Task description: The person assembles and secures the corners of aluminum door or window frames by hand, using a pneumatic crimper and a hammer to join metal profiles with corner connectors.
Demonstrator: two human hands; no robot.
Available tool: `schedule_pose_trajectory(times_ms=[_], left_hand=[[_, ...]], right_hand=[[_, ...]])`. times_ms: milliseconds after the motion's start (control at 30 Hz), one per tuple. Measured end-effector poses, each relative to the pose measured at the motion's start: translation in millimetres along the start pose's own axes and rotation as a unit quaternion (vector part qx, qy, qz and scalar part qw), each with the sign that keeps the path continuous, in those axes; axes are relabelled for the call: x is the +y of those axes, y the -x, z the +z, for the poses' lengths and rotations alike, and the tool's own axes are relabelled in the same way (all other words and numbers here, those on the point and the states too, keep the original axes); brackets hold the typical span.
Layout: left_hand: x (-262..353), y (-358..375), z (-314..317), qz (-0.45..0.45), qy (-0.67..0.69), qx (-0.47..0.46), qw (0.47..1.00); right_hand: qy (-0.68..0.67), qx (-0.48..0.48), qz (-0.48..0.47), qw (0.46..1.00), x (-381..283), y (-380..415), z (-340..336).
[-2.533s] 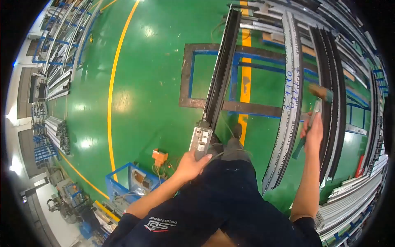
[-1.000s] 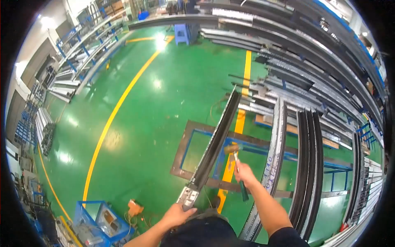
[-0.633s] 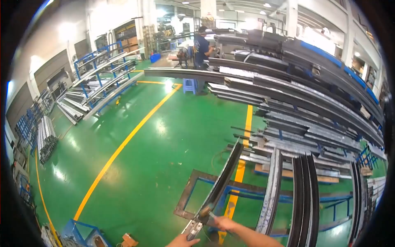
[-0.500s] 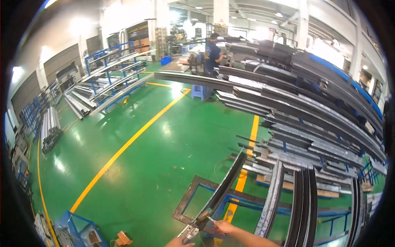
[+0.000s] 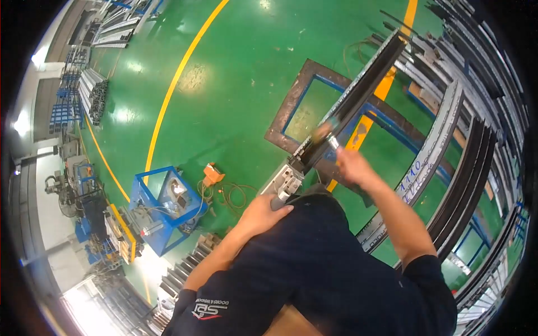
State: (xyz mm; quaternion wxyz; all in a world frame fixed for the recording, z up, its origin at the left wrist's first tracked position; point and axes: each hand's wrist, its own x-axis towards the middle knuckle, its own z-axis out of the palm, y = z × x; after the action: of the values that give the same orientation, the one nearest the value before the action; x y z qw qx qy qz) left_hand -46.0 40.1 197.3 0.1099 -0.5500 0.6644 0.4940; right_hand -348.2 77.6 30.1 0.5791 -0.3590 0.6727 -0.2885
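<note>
My right hand (image 5: 354, 168) is closed round the silver handle of a mallet (image 5: 324, 131), whose brownish head is blurred and lies over a long dark metal profile (image 5: 364, 81). That profile slants across a blue and brown frame stand (image 5: 280, 120). At its near end sits a silver metal fitting (image 5: 287, 180) with blocky edges. My left hand (image 5: 268, 214) grips the fitting's grey rounded end, close against my body.
More long profiles (image 5: 465, 185) lie on a blue rack at right, one with blue handwriting. A blue metal stand (image 5: 168, 207), an orange foot pedal (image 5: 212, 175) and a coiled cable (image 5: 235, 195) are on the green floor at left. Stacked profiles (image 5: 93, 95) lie farther left.
The view has tipped down towards my body, and the co-worker at the back is out of sight. Both hands stay on the fitting and mallet; the mallet's head is now motion-blurred.
</note>
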Motion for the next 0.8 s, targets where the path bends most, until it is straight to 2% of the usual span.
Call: schedule_pose_trajectory(times_ms=[67, 100, 167, 200, 233, 267, 300, 333, 367, 400, 433, 467, 500, 533, 600, 633, 667, 700, 733, 767, 800], left_hand=[[11.4, 2.3, -4.9, -0.040, 0.004, -0.011, 0.999], [10.1, 1.1, -4.1, -0.040, 0.001, -0.016, 0.999], [5.6, 1.0, -2.5, -0.054, 0.009, -0.026, 0.998], [5.6, -0.4, -2.1, -0.055, 0.005, -0.030, 0.998], [5.2, -1.6, -1.7, -0.055, -0.002, -0.027, 0.998], [4.4, -1.0, -1.3, -0.057, -0.009, -0.024, 0.998], [3.3, -0.5, -1.8, -0.062, -0.013, -0.029, 0.998], [1.1, 1.4, -3.1, -0.075, -0.020, -0.032, 0.996], [-0.4, 4.0, -4.2, -0.089, -0.024, -0.033, 0.995], [0.6, 4.5, -6.0, -0.094, -0.025, -0.032, 0.995], [3.6, 4.7, -6.8, -0.092, -0.023, -0.036, 0.995], [4.6, 5.0, -6.5, -0.090, -0.020, -0.042, 0.995], [2.3, 5.9, -4.5, -0.093, -0.019, -0.044, 0.995], [-0.6, 6.1, -1.9, -0.076, -0.013, -0.026, 0.997], [-0.7, 6.8, -0.9, -0.059, -0.006, -0.008, 0.998], [2.4, 6.6, -2.2, -0.063, -0.009, -0.014, 0.998], [3.3, 6.9, -3.7, -0.068, -0.012, -0.020, 0.997], [2.0, 8.3, -4.4, -0.069, -0.010, -0.018, 0.997], [-0.3, 12.0, -5.3, -0.080, -0.014, -0.021, 0.996], [-1.9, 13.3, -5.2, -0.088, -0.015, -0.023, 0.996], [-4.5, 10.6, -3.8, -0.087, -0.010, -0.016, 0.996]], right_hand=[[-0.156, 0.074, 0.071, 0.982, -23.2, -6.1, -31.8], [-0.159, 0.076, 0.075, 0.981, -25.2, -12.9, -38.9], [-0.263, 0.212, 0.079, 0.938, -22.2, -19.7, -46.9], [-0.267, 0.214, 0.083, 0.936, -2.5, -19.9, -30.4], [-0.026, 0.191, -0.039, 0.980, 27.5, -18.4, 4.1], [0.215, 0.149, -0.157, 0.952, 43.3, -13.0, 31.7], [0.150, 0.035, -0.039, 0.987, 19.3, 3.5, 37.8], [0.079, -0.084, 0.079, 0.990, -8.4, 20.2, 37.2], [0.079, -0.090, 0.060, 0.991, -3.1, 14.8, 22.4], [0.032, -0.070, 0.079, 0.994, -3.9, 11.4, 11.3], [-0.037, 0.063, -0.017, 0.997, -8.0, 7.5, 7.2], [-0.182, 0.105, 0.091, 0.973, -13.6, 3.9, -7.9], [-0.269, 0.161, 0.056, 0.948, -24.5, 0.5, -20.9], [-0.311, 0.223, 0.034, 0.923, -24.5, -7.3, -26.4], [-0.278, 0.244, 0.054, 0.927, -25.1, -2.3, -9.0], [-0.013, 0.297, -0.199, 0.934, 25.0, -14.0, 24.8], [0.253, 0.310, -0.425, 0.812, 71.5, -24.7, 57.7], [0.253, 0.308, -0.427, 0.812, 52.7, -12.1, 48.7], [0.164, 0.140, -0.206, 0.955, 9.9, 9.8, 28.6], [0.063, -0.041, 0.037, 0.996, -14.8, 20.7, 16.3], [0.133, 0.024, -0.082, 0.987, 23.1, -1.8, 4.5]])
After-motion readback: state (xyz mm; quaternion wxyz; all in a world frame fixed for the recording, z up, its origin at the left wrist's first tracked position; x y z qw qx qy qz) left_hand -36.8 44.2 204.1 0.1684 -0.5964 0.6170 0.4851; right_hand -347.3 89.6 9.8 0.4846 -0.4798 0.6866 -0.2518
